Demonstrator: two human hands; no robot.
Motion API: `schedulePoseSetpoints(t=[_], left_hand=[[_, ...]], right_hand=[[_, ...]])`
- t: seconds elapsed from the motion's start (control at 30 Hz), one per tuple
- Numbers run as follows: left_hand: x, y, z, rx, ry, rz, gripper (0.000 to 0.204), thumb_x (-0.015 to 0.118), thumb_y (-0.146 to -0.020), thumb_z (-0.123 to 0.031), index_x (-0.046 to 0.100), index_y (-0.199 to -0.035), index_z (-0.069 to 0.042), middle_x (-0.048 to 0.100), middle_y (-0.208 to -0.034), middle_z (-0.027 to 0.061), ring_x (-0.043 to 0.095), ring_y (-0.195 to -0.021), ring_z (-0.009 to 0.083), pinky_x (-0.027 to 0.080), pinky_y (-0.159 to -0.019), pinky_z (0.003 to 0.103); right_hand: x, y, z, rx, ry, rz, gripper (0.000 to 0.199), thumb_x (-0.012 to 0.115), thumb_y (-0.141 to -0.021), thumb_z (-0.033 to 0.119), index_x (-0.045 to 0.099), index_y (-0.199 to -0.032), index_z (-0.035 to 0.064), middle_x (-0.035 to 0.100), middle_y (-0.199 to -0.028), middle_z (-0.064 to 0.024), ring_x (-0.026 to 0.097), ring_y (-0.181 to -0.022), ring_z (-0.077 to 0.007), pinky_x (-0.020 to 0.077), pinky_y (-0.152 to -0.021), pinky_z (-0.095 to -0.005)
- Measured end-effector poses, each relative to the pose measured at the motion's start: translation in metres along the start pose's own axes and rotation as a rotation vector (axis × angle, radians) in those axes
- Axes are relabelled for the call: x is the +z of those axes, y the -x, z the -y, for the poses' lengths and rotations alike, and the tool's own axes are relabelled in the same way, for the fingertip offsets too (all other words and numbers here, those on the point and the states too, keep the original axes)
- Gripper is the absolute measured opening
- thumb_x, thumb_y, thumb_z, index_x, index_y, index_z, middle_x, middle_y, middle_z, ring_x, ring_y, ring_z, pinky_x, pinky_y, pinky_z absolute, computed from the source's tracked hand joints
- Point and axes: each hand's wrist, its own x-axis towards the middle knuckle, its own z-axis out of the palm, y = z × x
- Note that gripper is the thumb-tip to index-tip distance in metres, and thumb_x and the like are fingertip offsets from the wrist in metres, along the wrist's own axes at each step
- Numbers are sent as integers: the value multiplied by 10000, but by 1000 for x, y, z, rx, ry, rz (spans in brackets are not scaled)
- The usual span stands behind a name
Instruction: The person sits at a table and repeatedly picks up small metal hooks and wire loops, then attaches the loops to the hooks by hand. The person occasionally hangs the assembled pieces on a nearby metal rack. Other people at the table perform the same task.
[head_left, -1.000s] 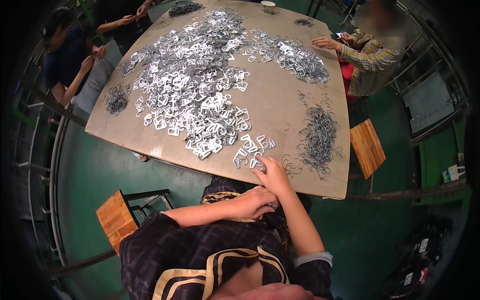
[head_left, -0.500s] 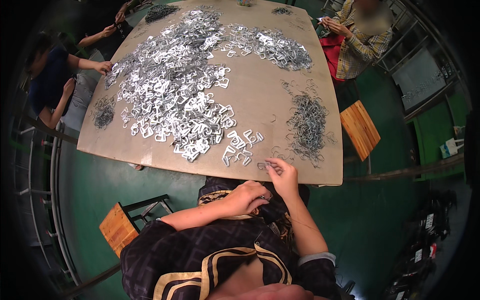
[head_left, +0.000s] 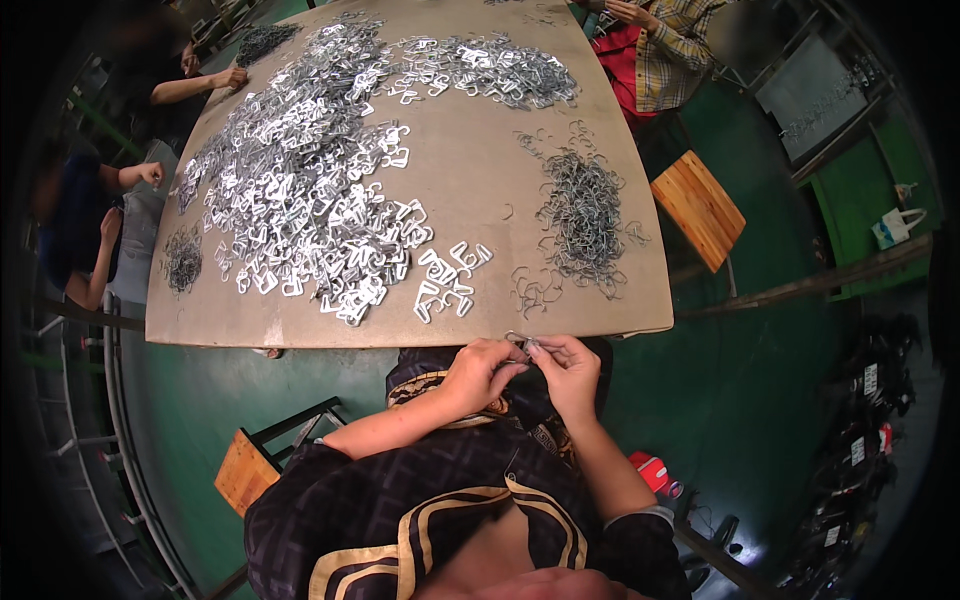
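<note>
The right hand (head_left: 568, 372) pinches a small clip (head_left: 515, 337) at the near edge of the table (head_left: 480, 190), its fingertips close against those of the curled left hand (head_left: 478, 372); whether the left also grips the clip I cannot tell. Just beyond the hands lie a few loose buckles (head_left: 433, 288), with the buckle pile (head_left: 310, 180) ahead to their left and a heap of wire hooks (head_left: 585, 220) ahead to their right. Well off to the right of the hands, dark bundles (head_left: 888, 405) carry white labels (head_left: 870, 378), their print too small to read
</note>
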Motion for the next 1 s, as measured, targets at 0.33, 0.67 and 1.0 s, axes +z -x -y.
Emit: schedulePoseSetpoints(t=[0.33, 0.67, 1.0], left_hand=[[4, 2, -4, -27, 15, -24, 137, 738, -795, -29, 658, -906, -14, 683, -849, 118, 647, -789, 301, 516, -663, 362], [8, 0, 1, -24, 31, -63, 144, 744, -796, -41, 665, -915, -14, 693, -840, 129, 661, -759, 298, 517, -664, 351], [-27, -31, 16, -54, -106, 22, 87, 725, -796, -53, 719, -880, -30, 695, -829, 128, 660, -750, 309, 523, -676, 359]], right_hand=[[2, 6, -2, -65, 96, -95, 107, 687, -870, -24, 663, -958, -78, 721, -851, -85, 672, -765, -88, 536, -694, -225], [5, 11, 12, -185, 284, -123, 112, 703, -846, -10, 678, -948, -48, 717, -828, -107, 699, -730, -142, 550, -668, -258], [-6, 13, 4, -241, 319, -166, 100, 700, -838, -11, 681, -934, -35, 704, -830, -124, 693, -714, -175, 553, -656, -287]])
